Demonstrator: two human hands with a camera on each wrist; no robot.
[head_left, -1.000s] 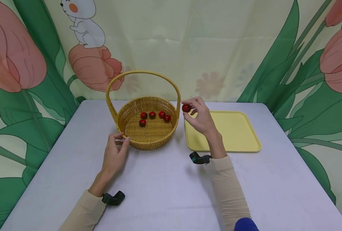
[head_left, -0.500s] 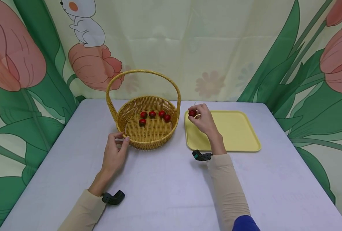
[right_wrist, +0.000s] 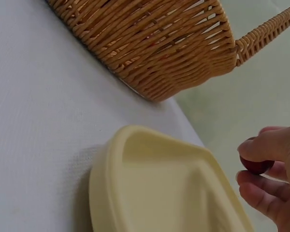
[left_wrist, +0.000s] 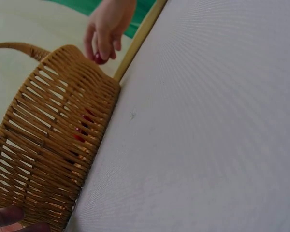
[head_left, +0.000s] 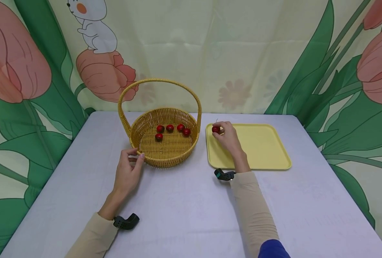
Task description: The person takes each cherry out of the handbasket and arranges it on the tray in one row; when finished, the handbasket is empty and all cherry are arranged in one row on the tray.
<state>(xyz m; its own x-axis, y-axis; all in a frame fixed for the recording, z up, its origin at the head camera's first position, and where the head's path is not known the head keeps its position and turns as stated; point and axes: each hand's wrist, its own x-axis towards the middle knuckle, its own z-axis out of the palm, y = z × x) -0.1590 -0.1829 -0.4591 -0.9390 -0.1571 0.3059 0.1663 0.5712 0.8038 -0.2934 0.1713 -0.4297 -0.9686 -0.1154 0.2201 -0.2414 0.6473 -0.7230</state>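
Observation:
A dark red cherry [head_left: 215, 129] with a thin stem is pinched between the thumb and fingers of my right hand [head_left: 230, 139], over the left end of the yellow tray [head_left: 258, 147]. In the right wrist view the cherry [right_wrist: 257, 164] sits above the tray's rim [right_wrist: 130, 145]. My left hand [head_left: 129, 173] grips the near left rim of the woven basket [head_left: 165, 163], thumb and fingers on its edge. Inside the basket lie several cherries [head_left: 170, 128] on its floor. Only fingertips [left_wrist: 9, 216] of the left hand show in the left wrist view, beside the basket wall.
The basket's tall arched handle [head_left: 160, 80] rises above its bowl. Both stand on a white-covered table [head_left: 178, 215], the tray to the right of the basket. A printed curtain [head_left: 191, 53] hangs behind the table's far edge.
From beside the basket's handle, my right hand has carried the cherry right and down to over the tray's left end. My left hand and the basket have stayed put.

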